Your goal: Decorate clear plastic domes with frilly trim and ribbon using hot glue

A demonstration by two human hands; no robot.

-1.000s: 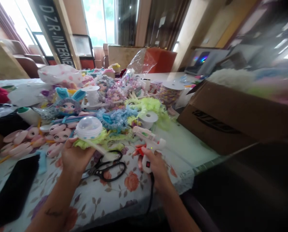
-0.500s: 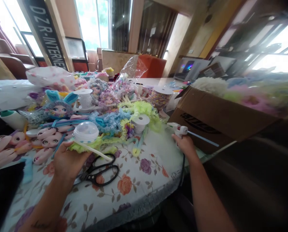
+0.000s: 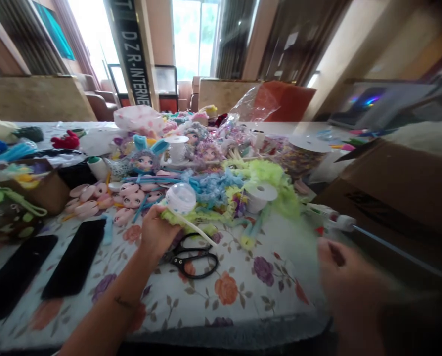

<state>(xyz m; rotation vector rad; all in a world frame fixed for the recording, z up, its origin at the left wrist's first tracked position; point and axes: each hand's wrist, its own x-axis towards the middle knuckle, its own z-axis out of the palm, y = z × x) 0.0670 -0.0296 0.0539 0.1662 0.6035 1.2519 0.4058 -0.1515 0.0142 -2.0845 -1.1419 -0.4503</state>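
Note:
My left hand [image 3: 158, 230] grips a clear plastic dome [image 3: 181, 198] edged with yellow-green ruffle trim [image 3: 191, 216]; a pale stick [image 3: 195, 227] slants from it to the lower right. Black-handled scissors [image 3: 193, 258] lie on the cloth just below, their blades partly hidden by my left wrist. At the right, my right hand [image 3: 349, 277] is blurred, its fingers loosely curled and apart, with nothing visible in them. Just above it, apart from the fingers, is a white glue gun [image 3: 335, 217] with a long bluish glue stick [image 3: 399, 249] sticking out, beside a cardboard box [image 3: 391, 193].
A white ribbon spool [image 3: 260, 197] and blue ruffle trim [image 3: 215, 183] lie beyond the dome. Doll heads [image 3: 132, 195] are piled to the left, behind two dark flat objects, one a black slab [image 3: 74, 259]. A small carton [image 3: 50, 190] stands far left on the flowered tablecloth [image 3: 258, 291].
My right hand has let go of the glue gun and drawn back toward me. My left hand still holds the dome. The whole view has swung left.

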